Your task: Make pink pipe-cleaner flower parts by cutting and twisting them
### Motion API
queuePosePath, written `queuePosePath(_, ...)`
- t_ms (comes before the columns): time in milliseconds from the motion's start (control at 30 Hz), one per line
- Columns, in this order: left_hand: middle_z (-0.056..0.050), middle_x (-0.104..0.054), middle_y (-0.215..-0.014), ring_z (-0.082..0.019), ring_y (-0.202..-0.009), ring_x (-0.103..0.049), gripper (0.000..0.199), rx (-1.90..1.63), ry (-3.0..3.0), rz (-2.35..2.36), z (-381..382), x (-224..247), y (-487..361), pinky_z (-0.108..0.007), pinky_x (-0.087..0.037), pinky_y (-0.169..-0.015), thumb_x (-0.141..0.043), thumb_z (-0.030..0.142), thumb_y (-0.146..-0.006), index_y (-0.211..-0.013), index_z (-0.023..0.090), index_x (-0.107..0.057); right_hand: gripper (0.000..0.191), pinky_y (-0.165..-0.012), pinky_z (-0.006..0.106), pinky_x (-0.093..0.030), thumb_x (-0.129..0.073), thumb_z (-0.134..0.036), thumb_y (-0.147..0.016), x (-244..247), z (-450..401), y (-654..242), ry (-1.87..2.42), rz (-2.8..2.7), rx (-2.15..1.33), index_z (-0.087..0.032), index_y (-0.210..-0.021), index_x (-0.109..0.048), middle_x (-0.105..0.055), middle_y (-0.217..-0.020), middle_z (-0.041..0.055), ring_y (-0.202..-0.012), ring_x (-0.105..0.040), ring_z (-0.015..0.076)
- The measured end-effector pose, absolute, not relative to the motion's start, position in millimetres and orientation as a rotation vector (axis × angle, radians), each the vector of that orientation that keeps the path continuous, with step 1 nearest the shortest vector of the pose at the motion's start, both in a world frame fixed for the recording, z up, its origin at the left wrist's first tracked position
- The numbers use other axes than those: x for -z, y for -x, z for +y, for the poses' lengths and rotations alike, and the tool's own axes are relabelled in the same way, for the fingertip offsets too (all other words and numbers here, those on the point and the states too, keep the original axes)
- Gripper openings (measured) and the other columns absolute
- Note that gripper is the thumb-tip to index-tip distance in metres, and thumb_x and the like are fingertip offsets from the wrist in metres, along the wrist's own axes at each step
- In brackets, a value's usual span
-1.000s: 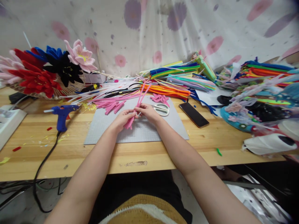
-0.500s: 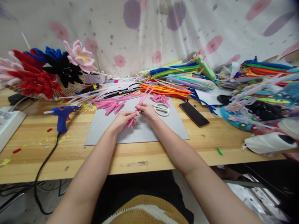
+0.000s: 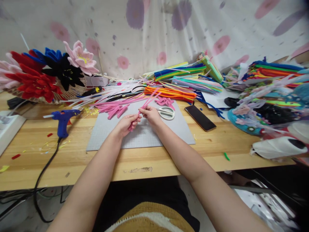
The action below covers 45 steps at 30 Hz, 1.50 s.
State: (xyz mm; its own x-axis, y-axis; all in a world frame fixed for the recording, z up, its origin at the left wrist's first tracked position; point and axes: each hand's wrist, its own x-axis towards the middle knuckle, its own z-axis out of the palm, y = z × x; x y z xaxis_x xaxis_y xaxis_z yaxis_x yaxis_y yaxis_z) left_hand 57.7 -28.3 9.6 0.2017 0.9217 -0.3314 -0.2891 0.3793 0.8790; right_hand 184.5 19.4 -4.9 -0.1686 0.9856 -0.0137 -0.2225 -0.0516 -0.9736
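Observation:
Several pink pipe cleaners run between my two hands over the grey cutting mat. My left hand is closed around their lower ends, which poke out a little below the fingers. My right hand pinches them just above, with the long ends pointing up and right. Beside the right hand lie scissors with white handles, their blades partly hidden by that hand. A bent pink pipe-cleaner bunch rests behind the scissors. More pink pipe cleaners lie at the mat's upper left.
A blue glue gun with a black cord stands left of the mat. A phone lies to the right. Orange pipe cleaners and other coloured bundles line the back. Fuzzy flowers fill the back left; a white roll is at right.
My left hand has closed further around the lower ends of the pink pipe cleaners, so less of them shows below. The upper ends have tilted slightly to the right.

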Motion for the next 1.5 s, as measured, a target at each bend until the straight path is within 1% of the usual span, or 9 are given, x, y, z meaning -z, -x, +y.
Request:
queuePosePath(100,-0.006,-0.064,-0.068,-0.007,-0.046,-0.054,0.011,-0.979,-0.768,1.085,-28,-10,-58,-0.017,-0.042,-0.038,-0.061,0.020,-0.077,-0.074,0.010,-0.064,0.024,-0.047,0.020,-0.027,-0.071,-0.030,-0.055,7,21,-183,0.980,-1.053,-1.499,-0.015,-0.058,-0.052,-0.045,-0.048,-0.0057,-0.046,-0.036,0.0045)
queuePosePath(200,-0.010,-0.067,-0.072,-0.013,-0.058,-0.062,0.013,-0.952,-0.748,1.056,-29,-9,-59,-0.025,-0.051,-0.054,-0.058,0.021,-0.077,-0.074,0.011,-0.065,0.028,-0.046,0.019,-0.028,-0.073,-0.032,-0.054,9,22,-185,0.957,-1.094,-1.542,-0.015,-0.059,-0.052,-0.045,-0.049,-0.0060,-0.046,-0.037,0.0043)
queuePosePath(267,-0.009,-0.067,-0.071,-0.014,-0.059,-0.062,0.012,-0.942,-0.761,1.033,-30,-8,-60,-0.027,-0.052,-0.057,-0.061,0.022,-0.074,-0.075,0.011,-0.067,0.030,-0.046,0.019,-0.028,-0.074,-0.034,-0.053,9,22,-187,0.945,-1.159,-1.573,-0.016,-0.058,-0.051,-0.044,-0.049,-0.0066,-0.046,-0.036,0.0042)
queuePosePath(433,-0.001,-0.060,-0.055,-0.008,-0.043,-0.049,0.016,-1.022,-0.889,1.140,-29,-2,-60,-0.020,-0.039,-0.042,-0.072,0.023,-0.060,-0.073,0.013,-0.071,0.032,-0.050,0.018,-0.037,-0.073,-0.034,-0.055,5,16,-189,0.926,-1.226,-1.587,-0.016,-0.063,-0.048,-0.047,-0.055,-0.0073,-0.049,-0.042,0.0035)
queuePosePath(600,-0.005,-0.066,-0.068,-0.014,-0.054,-0.058,0.023,-1.248,-0.907,1.206,-27,-1,-56,-0.024,-0.045,-0.050,-0.076,0.029,-0.056,-0.073,0.014,-0.070,0.037,-0.053,0.019,-0.042,-0.072,-0.027,-0.057,2,7,-189,0.905,-1.364,-1.651,-0.018,-0.086,-0.050,-0.057,-0.071,-0.0048,-0.060,-0.055,0.0076)
queuePosePath(767,-0.006,-0.065,-0.064,-0.014,-0.052,-0.058,0.018,-1.231,-0.889,1.214,-25,-3,-53,-0.024,-0.044,-0.049,-0.074,0.027,-0.058,-0.068,0.012,-0.068,0.034,-0.048,0.019,-0.041,-0.067,-0.016,-0.059,3,4,-189,0.927,-1.476,-1.638,-0.018,-0.087,-0.047,-0.056,-0.062,-0.0070,-0.052,-0.053,0.0076)
queuePosePath(1000,-0.008,-0.066,-0.065,-0.017,-0.056,-0.063,0.018,-1.213,-0.892,1.201,-24,-5,-46,-0.029,-0.051,-0.057,-0.074,0.024,-0.056,-0.067,0.011,-0.068,0.024,-0.042,0.016,-0.036,-0.059,-0.016,-0.065,-5,2,-194,0.960,-1.530,-1.627,-0.017,-0.085,-0.046,-0.057,-0.053,-0.0075,-0.042,-0.051,0.0065)
queuePosePath(1267,-0.006,-0.065,-0.065,-0.017,-0.060,-0.062,0.033,-1.195,-0.986,1.184,-24,-3,-45,-0.030,-0.051,-0.061,-0.079,0.034,-0.047,-0.069,0.011,-0.069,0.020,-0.038,0.015,-0.039,-0.056,-0.013,-0.067,-3,5,-193,0.942,-1.578,-1.509,-0.018,-0.083,-0.046,-0.052,-0.055,-0.0093,-0.039,-0.049,0.0048)
queuePosePath(1500,-0.008,-0.066,-0.069,-0.019,-0.064,-0.062,0.028,-1.211,-1.057,1.244,-25,-1,-45,-0.032,-0.051,-0.063,-0.074,0.033,-0.051,-0.070,0.013,-0.069,0.028,-0.036,0.014,-0.038,-0.056,-0.014,-0.070,-5,3,-200,0.923,-1.588,-1.706,-0.019,-0.092,-0.042,-0.054,-0.055,-0.0092,-0.041,-0.055,0.0081)
